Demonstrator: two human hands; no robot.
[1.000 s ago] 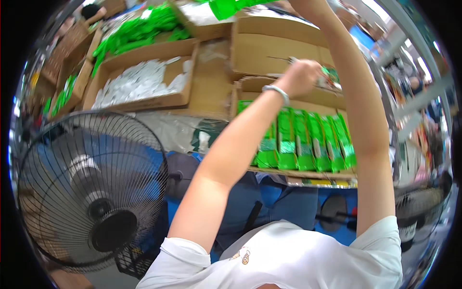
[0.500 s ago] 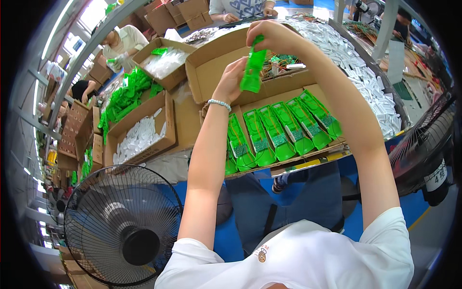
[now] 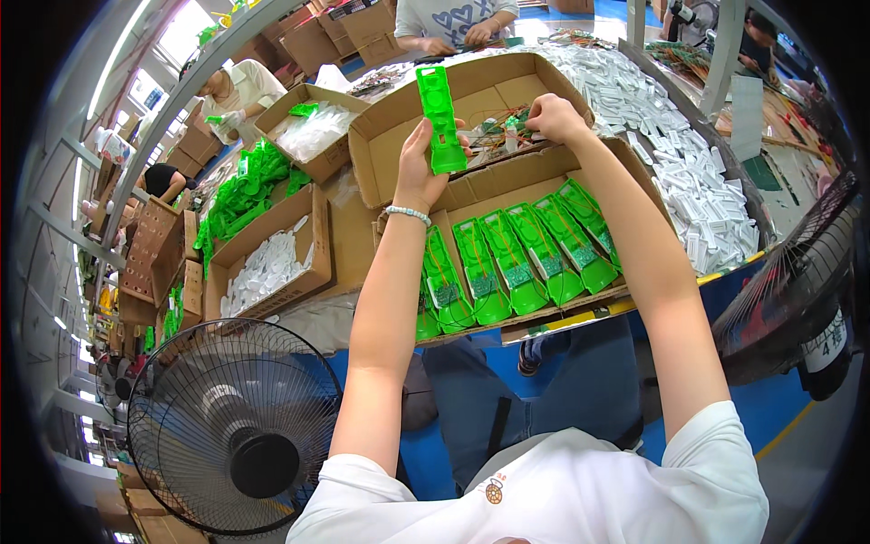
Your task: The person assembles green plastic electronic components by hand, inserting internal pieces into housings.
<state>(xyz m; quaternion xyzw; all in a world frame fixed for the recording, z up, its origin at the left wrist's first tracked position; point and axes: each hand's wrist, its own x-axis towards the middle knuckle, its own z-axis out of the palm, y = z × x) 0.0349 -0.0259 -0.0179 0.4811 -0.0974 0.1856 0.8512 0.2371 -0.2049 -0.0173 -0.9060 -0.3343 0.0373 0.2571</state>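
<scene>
My left hand (image 3: 420, 168) grips a bright green plastic housing (image 3: 440, 122), a long shell flared at its lower end, held upright over the cardboard boxes. Over the right side of the far box (image 3: 390, 136) is my right hand (image 3: 557, 120), its fingers drawn together beside a heap of wired circuit boards (image 3: 500, 131). What it pinches, if anything, is hidden. In the nearer box (image 3: 580, 170), several green housings with circuit boards and thin wires (image 3: 509, 263) lie side by side in a slanted row.
White plastic parts (image 3: 625, 100) are heaped on the right. To the left stand a box of white pieces (image 3: 272, 272), a pile of green shells (image 3: 249, 195) and a box of clear bags (image 3: 322, 122). Fans (image 3: 240, 426) flank me; co-workers (image 3: 453, 23) sit across.
My right hand has let go of the green housing and moved right and down to the wired boards. My left hand has shifted slightly left and still holds the housing.
</scene>
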